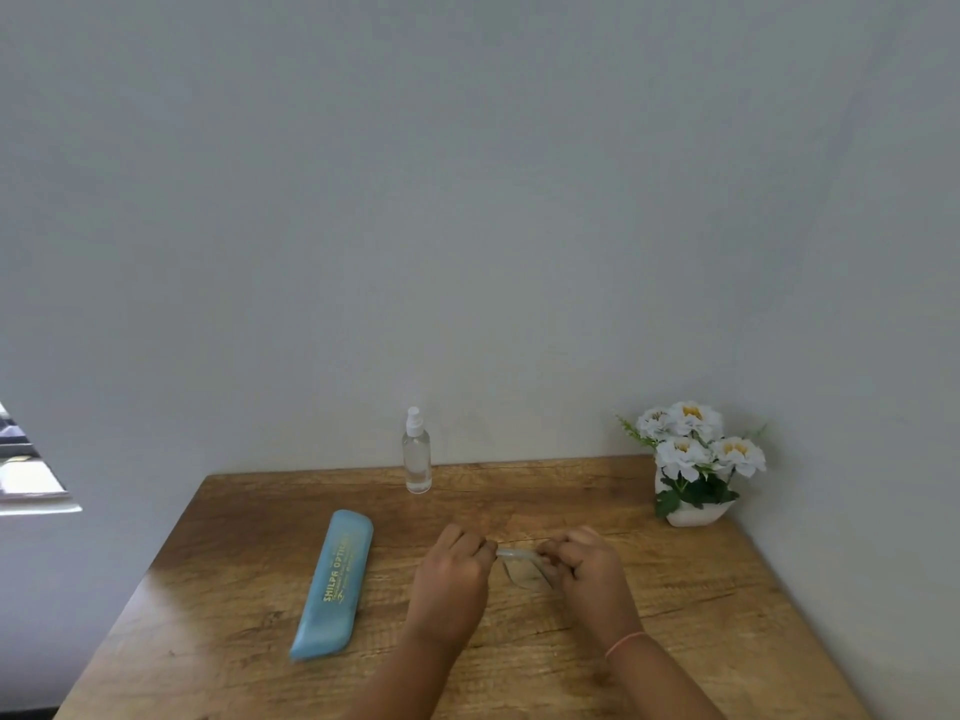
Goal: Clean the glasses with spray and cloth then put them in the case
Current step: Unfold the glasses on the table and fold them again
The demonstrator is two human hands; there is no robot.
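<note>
The clear-framed glasses (pixel 519 562) are held just above the wooden table (pixel 727 615), between both hands. My left hand (pixel 457 569) grips their left end with curled fingers, and my right hand (pixel 587 566) grips the right end the same way. Only the top bar and part of one lens show between the hands. A long light-blue glasses case (pixel 335 582) with gold lettering lies on the table to the left of my left hand. A clear spray bottle (pixel 416 452) with a white nozzle stands upright at the back edge by the wall. No cloth is in view.
A white pot of white artificial flowers (pixel 693 465) sits at the table's back right corner. A grey wall (pixel 467 200) rises directly behind the table. A window edge (pixel 31 470) shows at the far left.
</note>
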